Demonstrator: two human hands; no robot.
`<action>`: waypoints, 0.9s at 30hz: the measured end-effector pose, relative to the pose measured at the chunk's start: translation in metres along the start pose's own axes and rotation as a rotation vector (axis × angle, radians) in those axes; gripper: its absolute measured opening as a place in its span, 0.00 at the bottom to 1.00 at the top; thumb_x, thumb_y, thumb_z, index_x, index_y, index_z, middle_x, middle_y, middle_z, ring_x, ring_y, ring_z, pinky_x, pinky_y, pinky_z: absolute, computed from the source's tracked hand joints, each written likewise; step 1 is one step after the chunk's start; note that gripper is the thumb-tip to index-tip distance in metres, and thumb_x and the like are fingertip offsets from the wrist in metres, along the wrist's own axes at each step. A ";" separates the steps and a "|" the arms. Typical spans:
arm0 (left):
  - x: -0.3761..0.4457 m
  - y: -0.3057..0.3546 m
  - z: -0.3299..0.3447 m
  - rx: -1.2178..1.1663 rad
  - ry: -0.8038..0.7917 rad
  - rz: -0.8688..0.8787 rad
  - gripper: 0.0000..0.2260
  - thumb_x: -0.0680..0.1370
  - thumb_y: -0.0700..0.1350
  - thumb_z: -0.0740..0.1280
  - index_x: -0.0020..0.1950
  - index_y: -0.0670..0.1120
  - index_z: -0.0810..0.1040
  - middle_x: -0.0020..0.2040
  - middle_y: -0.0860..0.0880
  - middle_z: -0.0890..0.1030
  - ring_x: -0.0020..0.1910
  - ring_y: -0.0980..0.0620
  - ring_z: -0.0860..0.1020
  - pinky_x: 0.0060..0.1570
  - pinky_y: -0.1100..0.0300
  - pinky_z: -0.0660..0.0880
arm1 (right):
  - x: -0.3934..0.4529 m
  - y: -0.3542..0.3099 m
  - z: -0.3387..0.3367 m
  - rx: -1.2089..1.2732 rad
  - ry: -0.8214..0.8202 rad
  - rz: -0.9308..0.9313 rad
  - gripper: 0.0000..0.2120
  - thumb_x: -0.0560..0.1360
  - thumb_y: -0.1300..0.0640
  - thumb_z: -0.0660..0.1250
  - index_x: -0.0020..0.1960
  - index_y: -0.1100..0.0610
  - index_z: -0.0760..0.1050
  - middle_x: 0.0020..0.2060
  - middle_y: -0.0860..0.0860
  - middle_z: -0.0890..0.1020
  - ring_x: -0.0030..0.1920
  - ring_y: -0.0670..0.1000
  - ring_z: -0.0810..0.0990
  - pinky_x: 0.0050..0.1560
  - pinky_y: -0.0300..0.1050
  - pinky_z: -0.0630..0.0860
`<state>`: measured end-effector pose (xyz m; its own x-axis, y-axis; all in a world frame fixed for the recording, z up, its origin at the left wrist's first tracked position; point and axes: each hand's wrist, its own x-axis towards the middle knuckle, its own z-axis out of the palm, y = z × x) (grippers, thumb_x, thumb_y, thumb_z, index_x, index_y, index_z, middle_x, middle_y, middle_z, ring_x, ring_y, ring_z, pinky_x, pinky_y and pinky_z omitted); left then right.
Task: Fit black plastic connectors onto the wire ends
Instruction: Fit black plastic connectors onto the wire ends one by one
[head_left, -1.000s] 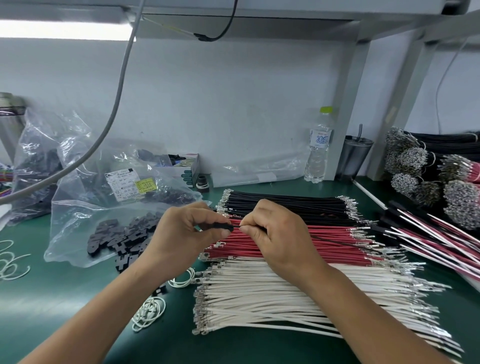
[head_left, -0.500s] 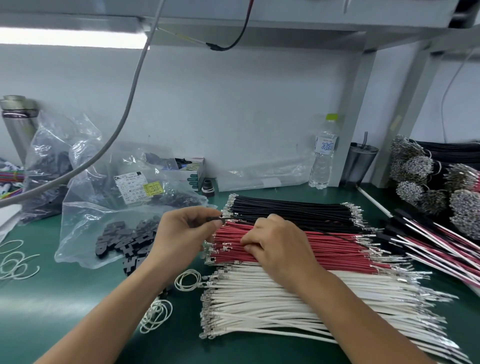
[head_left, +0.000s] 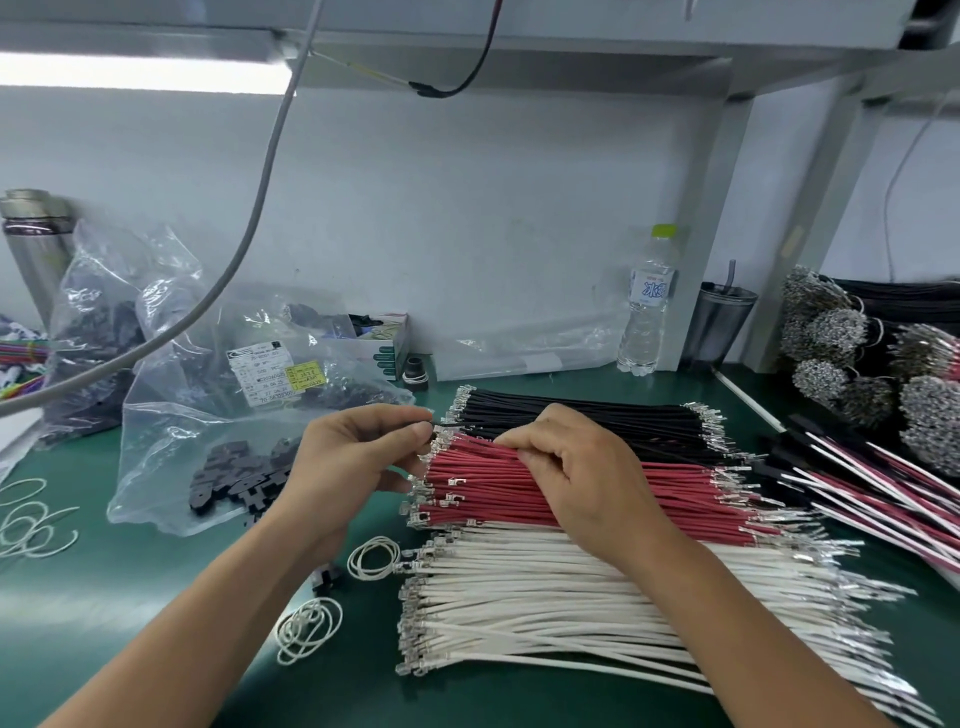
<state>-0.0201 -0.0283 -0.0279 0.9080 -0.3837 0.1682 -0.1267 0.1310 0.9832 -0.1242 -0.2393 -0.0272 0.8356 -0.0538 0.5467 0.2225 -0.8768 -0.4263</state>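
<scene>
Three flat piles of wires with metal terminals lie on the green mat: black wires (head_left: 582, 415) at the back, red wires (head_left: 488, 493) in the middle, white wires (head_left: 545, 613) in front. My left hand (head_left: 348, 462) pinches a small black connector with a black wire end (head_left: 447, 425) in it, just left of the piles. My right hand (head_left: 576, 473) rests on the red wires, its curled fingertips pinching at them near the black pile's edge. Loose black connectors (head_left: 234, 478) lie in an open clear bag left of my left hand.
More clear bags of parts (head_left: 104, 332) and a small box (head_left: 384, 343) stand at the back left. A water bottle (head_left: 647, 306) and a dark cup (head_left: 722, 322) are at the back. Finished harnesses (head_left: 857, 483) and bundled wires (head_left: 883, 374) fill the right. Rubber bands (head_left: 306, 629) lie in front.
My right hand left the connector and came down onto the red wires. My left hand kept the connector and drifted slightly left. The view tilted a little.
</scene>
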 end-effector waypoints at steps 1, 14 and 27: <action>-0.001 0.000 0.001 -0.017 -0.023 -0.015 0.09 0.68 0.44 0.77 0.47 0.46 0.89 0.39 0.42 0.86 0.33 0.50 0.82 0.32 0.60 0.80 | 0.000 0.000 0.000 -0.002 0.005 0.002 0.09 0.81 0.56 0.66 0.55 0.46 0.83 0.44 0.40 0.78 0.45 0.42 0.77 0.47 0.41 0.76; 0.004 -0.002 0.001 0.089 0.193 0.048 0.05 0.75 0.39 0.77 0.46 0.50 0.89 0.40 0.43 0.87 0.34 0.54 0.83 0.32 0.65 0.80 | 0.004 -0.006 0.017 -0.291 0.106 -0.105 0.07 0.73 0.48 0.75 0.50 0.48 0.84 0.42 0.42 0.78 0.45 0.45 0.76 0.40 0.38 0.71; 0.001 0.004 0.001 0.016 0.167 0.010 0.04 0.73 0.40 0.77 0.45 0.49 0.89 0.40 0.43 0.87 0.33 0.52 0.83 0.33 0.63 0.81 | 0.008 -0.005 0.013 -0.163 -0.010 0.000 0.04 0.83 0.51 0.61 0.52 0.46 0.74 0.46 0.39 0.77 0.45 0.41 0.75 0.44 0.39 0.71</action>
<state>-0.0196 -0.0291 -0.0238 0.9603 -0.2246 0.1655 -0.1416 0.1190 0.9828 -0.1121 -0.2291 -0.0305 0.8405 -0.0497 0.5396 0.1390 -0.9427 -0.3034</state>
